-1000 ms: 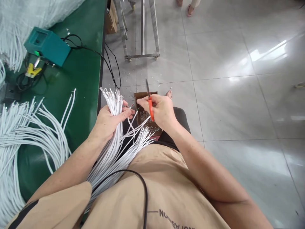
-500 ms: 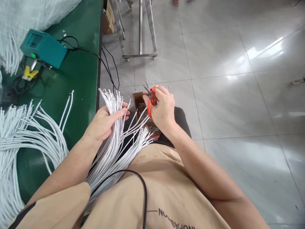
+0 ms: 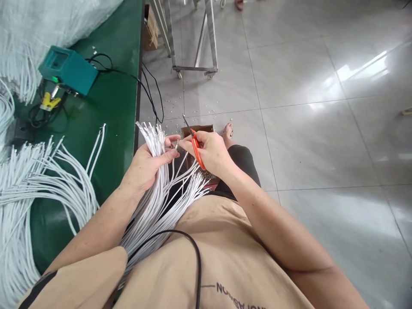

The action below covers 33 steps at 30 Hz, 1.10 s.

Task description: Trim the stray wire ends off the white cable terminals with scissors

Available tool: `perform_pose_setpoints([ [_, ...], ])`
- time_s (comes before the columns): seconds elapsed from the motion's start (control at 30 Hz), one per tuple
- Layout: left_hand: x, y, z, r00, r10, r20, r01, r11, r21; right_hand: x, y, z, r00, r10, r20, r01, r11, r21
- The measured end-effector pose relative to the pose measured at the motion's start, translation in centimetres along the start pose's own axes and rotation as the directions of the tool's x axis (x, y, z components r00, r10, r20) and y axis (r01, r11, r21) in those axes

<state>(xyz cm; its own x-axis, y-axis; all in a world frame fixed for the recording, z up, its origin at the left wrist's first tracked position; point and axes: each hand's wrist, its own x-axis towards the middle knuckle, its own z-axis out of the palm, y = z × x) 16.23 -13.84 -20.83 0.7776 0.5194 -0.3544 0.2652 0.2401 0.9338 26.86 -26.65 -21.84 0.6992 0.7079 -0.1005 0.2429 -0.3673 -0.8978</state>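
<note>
My left hand (image 3: 143,165) is closed around a bundle of white cables (image 3: 157,176), whose cut ends stick up above the thumb. One cable end stands out near the left thumb and fingertips. My right hand (image 3: 210,150) grips cutting pliers with red handles (image 3: 197,151), their dark tip pointing up and away. The right fingertips reach close to that single cable end; whether they touch it I cannot tell. Further loose cables from the bundle (image 3: 193,182) lie across my lap, ends toward the right hand.
Below my hands stands a cardboard box (image 3: 206,128) holding small clippings, with more bits on the tiled floor. On the green table (image 3: 120,38) at left lie more white cables (image 3: 61,180), a teal device (image 3: 69,71) and a yellow clip (image 3: 49,102). A metal-framed stand (image 3: 196,68) is ahead.
My right hand has moved slightly left, toward the left fingertips, and the pliers have turned in it. The left thumb and fingers have come to the single cable end. The view has shifted slightly.
</note>
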Motion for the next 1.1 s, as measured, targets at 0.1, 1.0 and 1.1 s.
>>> perform_pose_setpoints([
  [0.1,0.0,-0.1,0.0,0.999,0.001,-0.045,0.000,1.000,0.012,-0.5,0.9,0.5,0.988,-0.125,-0.096,0.087,0.941,-0.328],
  [1.0,-0.2,-0.5,0.2,0.988,0.083,-0.133,-0.077,0.996,0.048,-1.4,1.0,2.1,0.990,-0.141,0.009,0.114,0.764,-0.635],
  [1.1,-0.2,-0.6,0.2,0.986,0.109,-0.128,-0.100,0.992,0.075,-1.5,1.2,2.2,0.989,-0.148,0.009,0.120,0.763,-0.635],
])
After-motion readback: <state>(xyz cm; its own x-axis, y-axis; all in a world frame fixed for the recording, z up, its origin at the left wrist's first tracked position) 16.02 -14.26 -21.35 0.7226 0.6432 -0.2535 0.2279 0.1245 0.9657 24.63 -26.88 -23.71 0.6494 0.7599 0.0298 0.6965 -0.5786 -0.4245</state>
